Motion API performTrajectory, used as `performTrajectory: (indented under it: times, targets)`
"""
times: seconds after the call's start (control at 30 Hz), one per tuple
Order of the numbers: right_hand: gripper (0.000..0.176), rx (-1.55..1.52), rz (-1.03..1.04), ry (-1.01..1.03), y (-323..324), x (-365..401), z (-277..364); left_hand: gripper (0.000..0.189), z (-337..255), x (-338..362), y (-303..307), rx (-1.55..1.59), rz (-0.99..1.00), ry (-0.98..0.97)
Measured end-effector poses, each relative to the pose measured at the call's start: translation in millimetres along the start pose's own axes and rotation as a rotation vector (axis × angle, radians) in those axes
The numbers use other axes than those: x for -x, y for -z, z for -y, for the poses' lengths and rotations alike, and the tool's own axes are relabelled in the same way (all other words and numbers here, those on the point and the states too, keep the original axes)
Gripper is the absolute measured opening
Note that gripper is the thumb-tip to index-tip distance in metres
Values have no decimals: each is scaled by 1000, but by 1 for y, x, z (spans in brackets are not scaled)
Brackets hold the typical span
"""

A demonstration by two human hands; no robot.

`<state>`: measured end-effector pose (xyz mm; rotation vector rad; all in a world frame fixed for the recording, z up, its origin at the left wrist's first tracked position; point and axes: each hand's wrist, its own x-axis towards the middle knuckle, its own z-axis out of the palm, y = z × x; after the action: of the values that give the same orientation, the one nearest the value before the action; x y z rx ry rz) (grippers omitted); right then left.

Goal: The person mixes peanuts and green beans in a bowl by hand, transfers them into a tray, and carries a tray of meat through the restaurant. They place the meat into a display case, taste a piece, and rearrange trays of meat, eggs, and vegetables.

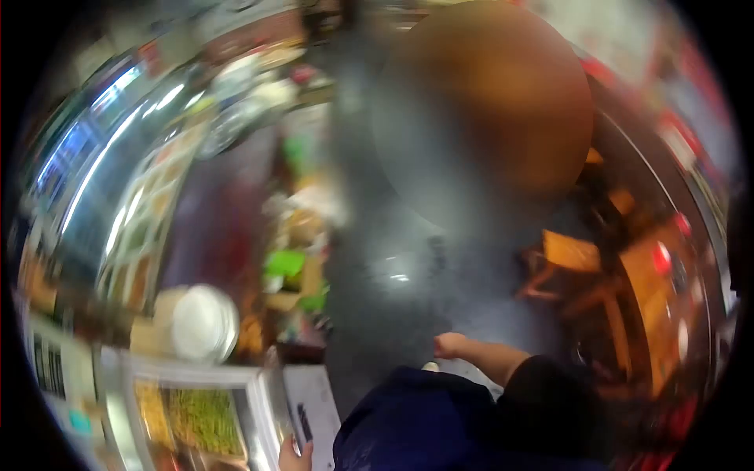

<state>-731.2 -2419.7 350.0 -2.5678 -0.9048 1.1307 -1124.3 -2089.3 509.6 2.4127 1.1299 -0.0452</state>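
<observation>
Low in the view, my left hand (295,457) is cut off by the bottom edge. Its visible thumb and finger are apart, right beside the white frame (265,408) of a counter unit. That unit holds trays of food, one yellow and one of green vegetables (203,420). My right hand (451,345) hangs in front of me over the dark floor (393,314), curled closed with nothing showing in it. A dark sleeve covers the upper part of that arm.
A stack of white plates (203,323) stands on the left counter near a glass display case (133,212). Boxes and green packages (287,267) line the counter's foot. Wooden stools (571,251) and a table (656,298) stand right. A blurred round brown shape covers the upper middle.
</observation>
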Motion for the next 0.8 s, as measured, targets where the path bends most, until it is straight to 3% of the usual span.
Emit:
performTrajectory:
  times: [0.03, 0.07, 0.13, 0.23, 0.27, 0.33, 0.37, 0.4, 0.53, 0.7, 0.8]
  targets:
    - [28, -67, -118, -17, -5, 8, -34, 59, -21, -18, -10, 28, 128, 12]
    - [26, -103, -155, -110, -7, 22, -63, 57, -62, -41, -9, 91, 387, 35]
    - [24, -166, -207, -274, -5, 47, -114, 52, -106, -79, -36, -158, 365, -131]
    - [25, -406, -220, -704, -18, 93, -195, 51, -187, -129, -69, -31, 367, -399]
    - [25, -498, -222, -833, -24, 119, -212, 53, -223, -140, -68, -70, 476, -376]
    - [26, -657, -213, -1059, -21, 175, -234, 54, -228, -187, -113, 158, 647, -433]
    - [27, -686, -275, -1107, -32, 184, -240, 54, -290, -171, -92, 79, 686, -411]
    - [28, -722, -326, -1160, -49, 205, -246, 54, -278, -192, -113, 114, 679, -417]
    - [29, -977, -412, -1476, -79, 253, -248, 49, -326, -223, -161, 11, 809, -394]
    - [41, -1002, -203, -1515, -102, 247, -197, 44, -355, -276, -201, -96, 894, -320]
    - [52, -985, -293, -1502, -111, 221, -167, 41, -356, -317, -221, -115, 887, -251]
